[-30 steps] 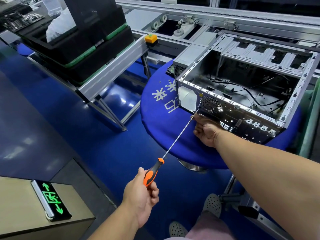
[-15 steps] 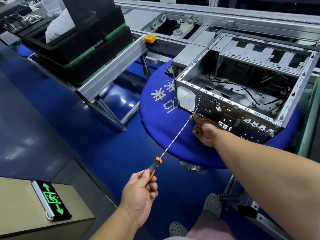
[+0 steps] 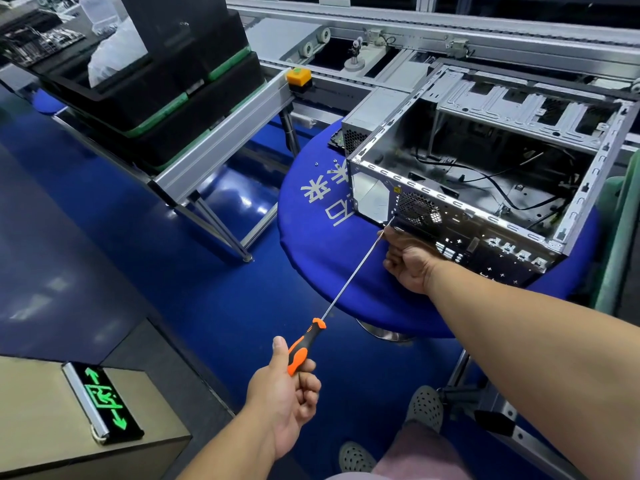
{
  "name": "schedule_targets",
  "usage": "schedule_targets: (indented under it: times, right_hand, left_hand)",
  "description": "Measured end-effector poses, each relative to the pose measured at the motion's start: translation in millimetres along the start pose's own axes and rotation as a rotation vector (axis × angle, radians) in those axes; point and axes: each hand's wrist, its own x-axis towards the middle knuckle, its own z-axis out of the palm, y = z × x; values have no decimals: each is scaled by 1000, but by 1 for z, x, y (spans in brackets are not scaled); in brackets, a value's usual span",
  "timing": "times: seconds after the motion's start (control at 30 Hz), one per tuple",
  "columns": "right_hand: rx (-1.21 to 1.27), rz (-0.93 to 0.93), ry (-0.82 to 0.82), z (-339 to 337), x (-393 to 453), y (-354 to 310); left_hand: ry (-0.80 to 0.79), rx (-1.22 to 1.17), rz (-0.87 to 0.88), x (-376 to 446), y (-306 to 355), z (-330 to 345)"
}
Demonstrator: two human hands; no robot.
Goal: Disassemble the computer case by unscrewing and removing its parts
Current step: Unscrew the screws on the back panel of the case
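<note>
Head view: an open metal computer case lies on its side on a round table with a blue cover, its rear panel facing the person and its top side missing, so the bare interior with loose black cables shows. A grey power supply unit sits on the table just behind the case's left corner, and two small screws lie on the blue cover near it.

The left hand grips the orange and black handle of a long screwdriver, fingers curled round it and thumb laid along the handle. The thin shaft runs up and to the right, its tip meeting the rear panel just below the round fan grille.

The right hand is bunched against the lower edge of the rear panel, fingers curled, thumb up beside the shaft near its tip; whether it pinches anything cannot be told.

At the left, black trays stand stacked on an aluminium frame. A green exit sign lies on a beige box at the lower left.
</note>
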Motion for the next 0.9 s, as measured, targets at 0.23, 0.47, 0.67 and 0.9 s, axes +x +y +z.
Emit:
schedule_targets:
  times: [0.23, 0.47, 0.67, 0.9]
  right_hand:
    - [-41, -10, -7, 3, -3, 0]
    - [-64, -18, 76, 11, -3, 0]
    - [-66, 2, 112, 14, -4, -2]
    - [-74, 9, 134, 15, -4, -3]
  left_hand:
    - [-32, 7, 50, 6, -7, -2]
    - [-23, 94, 350, 11, -9, -5]
    - [136, 411, 565, 13, -8, -6]
    - [5, 184, 386, 14, -7, -12]
